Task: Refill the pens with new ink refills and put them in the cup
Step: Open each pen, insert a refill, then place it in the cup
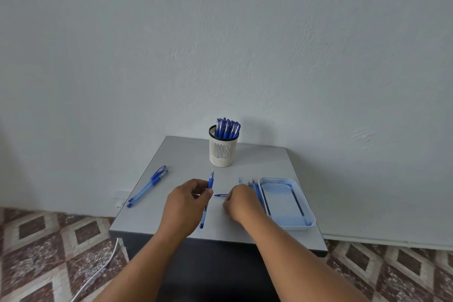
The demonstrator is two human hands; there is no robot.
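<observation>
While my left hand [187, 200] pinches a blue pen [207, 200] by its grip section, tip pointing away from me toward the cup, my right hand [241, 201] is curled down on the table [186, 154] with a small blue cap [220, 195] poking out from under the fingers. Pretty sure it's gripping that cap, since the fingers are bent around it.

Room-wise: the tabletop is small and square-ish, and both hands sit close to the near edge. Between my hands and the cup [223, 152] at the back there's a bare strip of table, and the whole left-middle is open too. 2 more pens [148, 185] lie side by side near the left edge, angled, their ends almost hanging at the border. On the right, the light blue tray [307, 222] takes up most of that side, its near corner close to the front edge.

Containers: the cup is a cream slotted one with a dark rim, standing upright near the back edge, packed with capped blue pens [228, 127]. The tray has 2 thin dark refills [297, 202] lying along its long sides. Just left of the tray, touching its wall, a bundle of refills [256, 190] lies on the table, partly hidden by my right hand.
</observation>
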